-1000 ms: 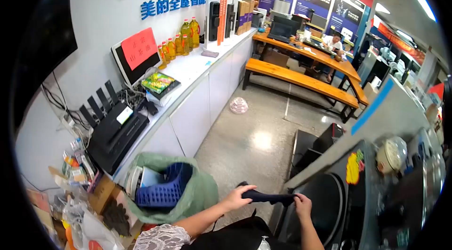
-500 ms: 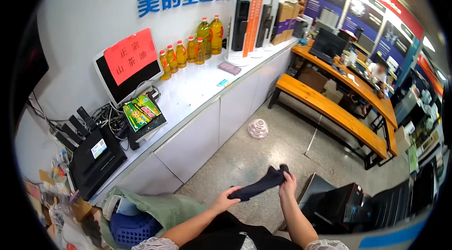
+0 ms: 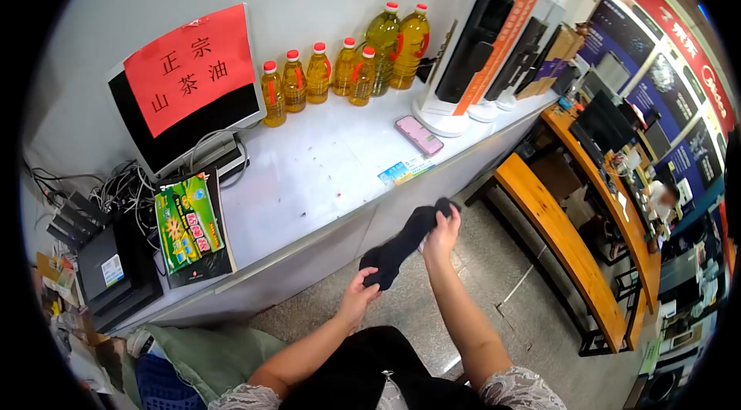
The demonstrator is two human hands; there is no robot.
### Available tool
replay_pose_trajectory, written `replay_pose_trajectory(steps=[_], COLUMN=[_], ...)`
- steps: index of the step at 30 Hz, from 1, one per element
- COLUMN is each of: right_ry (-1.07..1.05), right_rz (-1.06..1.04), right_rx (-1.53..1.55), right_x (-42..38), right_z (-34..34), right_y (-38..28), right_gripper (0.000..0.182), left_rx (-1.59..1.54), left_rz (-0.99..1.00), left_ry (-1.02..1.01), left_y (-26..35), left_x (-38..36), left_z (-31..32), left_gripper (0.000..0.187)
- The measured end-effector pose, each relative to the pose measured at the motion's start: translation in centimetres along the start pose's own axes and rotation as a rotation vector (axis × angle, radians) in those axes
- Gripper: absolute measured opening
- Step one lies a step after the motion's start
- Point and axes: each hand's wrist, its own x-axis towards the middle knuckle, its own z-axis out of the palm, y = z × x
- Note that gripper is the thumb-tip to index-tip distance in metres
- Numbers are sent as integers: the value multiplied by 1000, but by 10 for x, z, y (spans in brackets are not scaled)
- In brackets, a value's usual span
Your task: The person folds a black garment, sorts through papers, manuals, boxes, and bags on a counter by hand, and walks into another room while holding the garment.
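A black sock (image 3: 403, 246) is stretched on a slant between my two hands, in front of the white counter's edge. My left hand (image 3: 357, 298) pinches its lower end. At the upper end, my right hand (image 3: 441, 236) has its fingers closed on the cloth. On the white counter (image 3: 289, 182) beyond lie a pink phone (image 3: 419, 135) and a blue-and-yellow card (image 3: 395, 174). A green-and-yellow packet (image 3: 189, 223) rests at the counter's left part, beside dark router boxes (image 3: 116, 267).
A monitor (image 3: 127, 113) bearing a red paper sign and several bottles of yellow oil (image 3: 317, 76) stand along the wall. Door-lock displays (image 3: 478, 47) are farther right. A wooden bench (image 3: 567, 244) stands on the floor. A person (image 3: 662, 198) sits at the far desk. A green bag (image 3: 208, 356) is lower left.
My view has turned and come closer to the counter. Both hands, still holding the sock, have moved up toward the counter's edge, and the sock slants more steeply.
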Motion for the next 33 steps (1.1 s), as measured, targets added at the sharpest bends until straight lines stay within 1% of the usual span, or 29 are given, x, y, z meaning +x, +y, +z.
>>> replay_pose_trajectory(steps=[1, 3, 4, 5, 7, 8, 9, 11, 12, 15, 17, 19, 22, 24, 25, 26, 27, 29, 32, 33], right_ry=[-60, -174, -208, -240, -387, -452, -467, -498, -506, -576, -753, -747, -677, -620, -590, -608, -628, -742, -917, -972], right_rz=[-104, -88, -104, -129, -293, -237, -376, -272, -299, -244, -256, -381, -300, -248, -290, -316, -341, -344, -331, -319], right_rx=[-85, -205, -369, -662, -844, -891, -1022, -1174, -1163, -1145, -1109, -1016, -957, -940, -957, -966, -975, -975, -941, -937], right_x=[17, 61, 83, 85, 118, 126, 130, 136, 137, 122, 97, 85, 99, 122, 134, 150, 163, 170, 174, 175], right_z=[11, 28, 36, 63, 70, 75, 80, 93, 97, 119, 146, 168, 193, 207, 216, 224, 234, 259, 292, 299], right_y=[15, 50, 63, 45, 81, 89, 104, 103, 106, 117, 127, 149, 158, 170, 176, 187, 199, 210, 223, 227], right_gripper=[36, 33, 32, 32, 32, 31, 30, 29, 29, 31, 31, 32, 31, 30, 31, 32, 34, 35, 31, 29], left_rx=[-33, -101, -103, -70, -7, 41, 58, 92, 44, -92, -92, -37, 163, 340, 431, 594, 794, 920, 1030, 1100], left_rz=[4, 38, 78, 112, 176, 157, 172, 208, 191, 271, 339, 408, 422, 329, 284, 315, 505, 547, 282, 317], left_ry=[38, 105, 93, 110, 152, 192, 229, 299, 336, 377, 468, 565, 687, 703, 708, 685, 678, 708, 642, 650], left_y=[-1, 1, 3, 9, 16, 24, 21, 11, 10, 9, 15, 16, 37, 58, 72, 90, 87, 91, 114, 115], left_x=[11, 47, 61, 74, 100, 109, 117, 123, 121, 111, 98, 90, 97, 119, 134, 148, 167, 190, 200, 206], left_z=[-1, -5, -3, 2, 6, 11, 4, -4, -4, 6, 8, 2, 8, 28, 38, 50, 48, 46, 54, 52], left_gripper=[36, 36, 36, 35, 34, 34, 34, 34, 32, 30, 30, 31, 34, 36, 37, 45, 53, 60, 68, 69])
